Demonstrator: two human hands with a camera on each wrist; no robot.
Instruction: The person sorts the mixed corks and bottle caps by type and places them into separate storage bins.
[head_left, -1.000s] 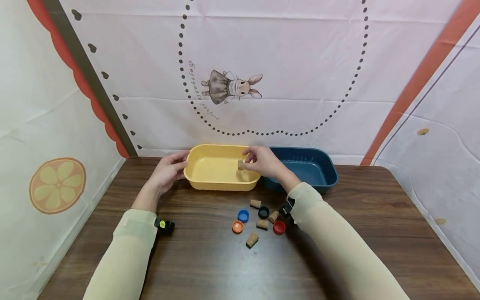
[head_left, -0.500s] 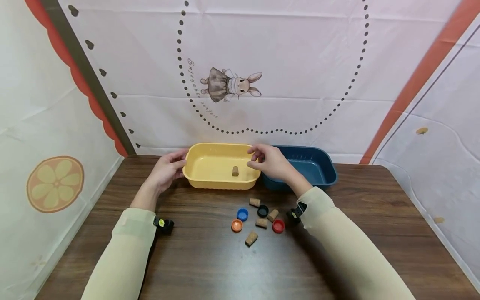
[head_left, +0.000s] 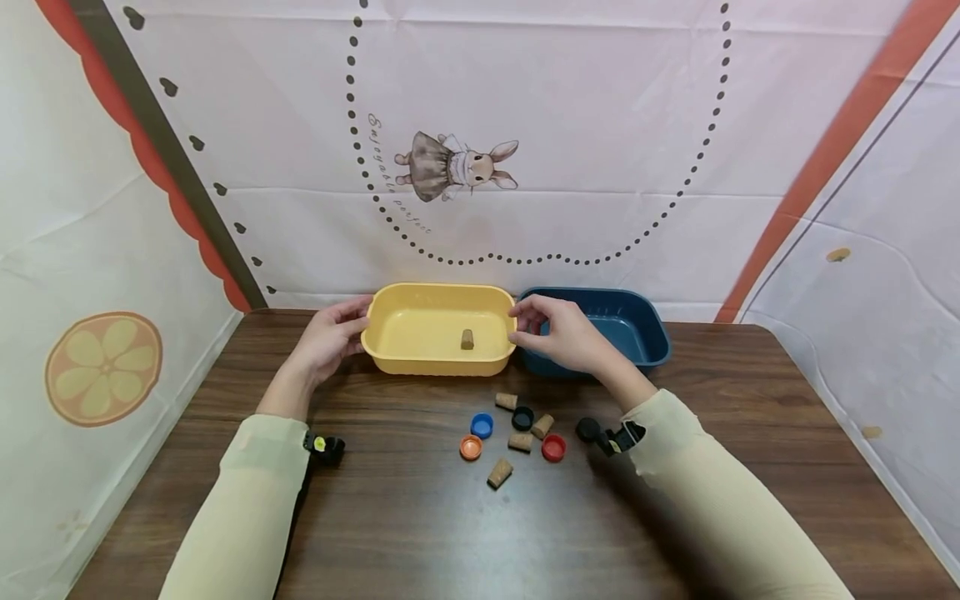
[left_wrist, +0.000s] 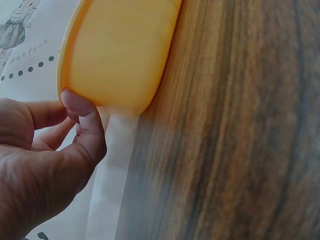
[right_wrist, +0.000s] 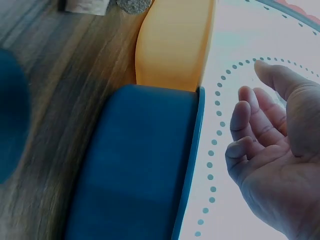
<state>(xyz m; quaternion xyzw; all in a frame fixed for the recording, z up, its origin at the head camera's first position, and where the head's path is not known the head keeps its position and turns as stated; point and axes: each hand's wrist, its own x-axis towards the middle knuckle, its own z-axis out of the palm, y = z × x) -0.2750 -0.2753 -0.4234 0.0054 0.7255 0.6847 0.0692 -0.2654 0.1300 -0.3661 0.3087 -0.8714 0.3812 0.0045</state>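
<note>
My left hand point(head_left: 327, 340) is at the left end of the yellow basin point(head_left: 441, 367), pinching its rim between thumb and fingers, as the left wrist view shows. Inside that basin, towards its right, stands one cork point(head_left: 467, 339). My right hand point(head_left: 558, 333) hovers over the left part of the dark blue basin point(head_left: 630, 321), beside the yellow one's right end. Its fingers are loosely bent with nothing between them; the right wrist view shows the same bare palm point(right_wrist: 275, 170).
In front of the basins lie several corks point(head_left: 500, 473), with a blue cap point(head_left: 482, 425), an orange cap point(head_left: 471, 447), a black cap point(head_left: 522, 418) and a red cap point(head_left: 553, 447) among them. A printed cloth point(head_left: 465, 83) hangs behind the wooden table point(head_left: 420, 517).
The right hand let go of the cork, which dropped into the yellow basin, and has drawn away to the right, over the blue basin. The left hand kept its place at the rim.
</note>
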